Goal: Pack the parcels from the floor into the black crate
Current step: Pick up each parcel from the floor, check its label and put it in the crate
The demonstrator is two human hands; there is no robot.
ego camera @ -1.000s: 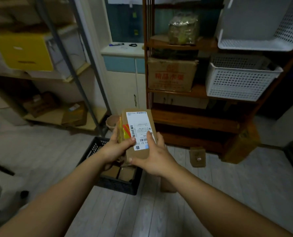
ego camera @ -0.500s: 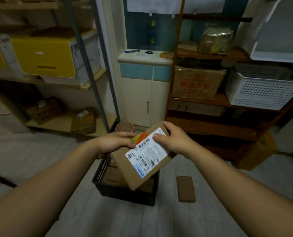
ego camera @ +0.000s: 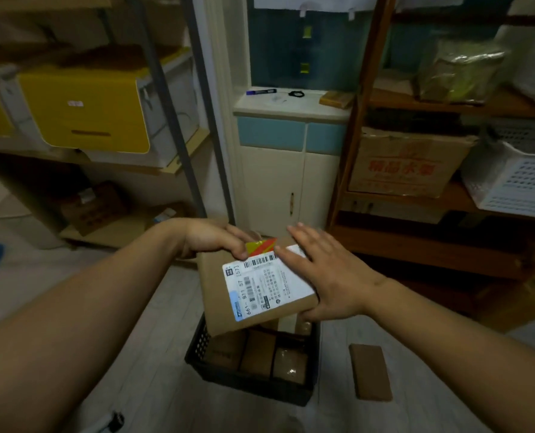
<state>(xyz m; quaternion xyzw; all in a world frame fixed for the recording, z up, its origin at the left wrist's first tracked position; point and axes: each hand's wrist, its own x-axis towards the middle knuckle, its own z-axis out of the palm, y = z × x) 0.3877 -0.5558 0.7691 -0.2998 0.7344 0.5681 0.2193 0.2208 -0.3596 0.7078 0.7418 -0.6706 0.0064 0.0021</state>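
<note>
A brown cardboard parcel (ego camera: 216, 295) with a white shipping label and a red-yellow sticker hangs tilted above the black crate (ego camera: 247, 382). My left hand (ego camera: 216, 239) grips its far top edge. My right hand (ego camera: 325, 276) lies on its right side, fingers spread over the label and thumb under the parcel's edge. The crate stands on the floor below and holds several brown parcels side by side. A flat brown parcel (ego camera: 370, 371) lies on the floor just right of the crate.
A metal rack with yellow bins (ego camera: 85, 107) stands at left. A white and blue cabinet (ego camera: 288, 170) is straight ahead. A wooden shelf unit (ego camera: 441, 239) with a cardboard box and white baskets fills the right. Pale plank floor surrounds the crate.
The parcel has turned from upright to a flatter tilt over the crate. My right hand has shifted from its top corner to its right side, fingers spread. The view has moved closer.
</note>
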